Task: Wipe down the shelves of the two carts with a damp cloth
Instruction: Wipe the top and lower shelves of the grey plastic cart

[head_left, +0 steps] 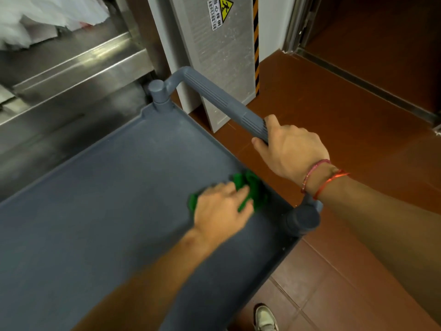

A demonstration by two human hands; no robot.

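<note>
Left hand [222, 207] presses flat on a green cloth [254, 187] at the right edge of the shelf [107, 187]; right hand [292, 149] grips the handle [214, 96]. Hard strokes could roll the cart [303, 219] away.

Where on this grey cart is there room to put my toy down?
The grey plastic cart shelf is bare along the steel counter side, up to the far corner post. It is crowded at the near right edge: the left hand presses a green cloth there, and the right hand grips the grey ribbed handle.
</note>
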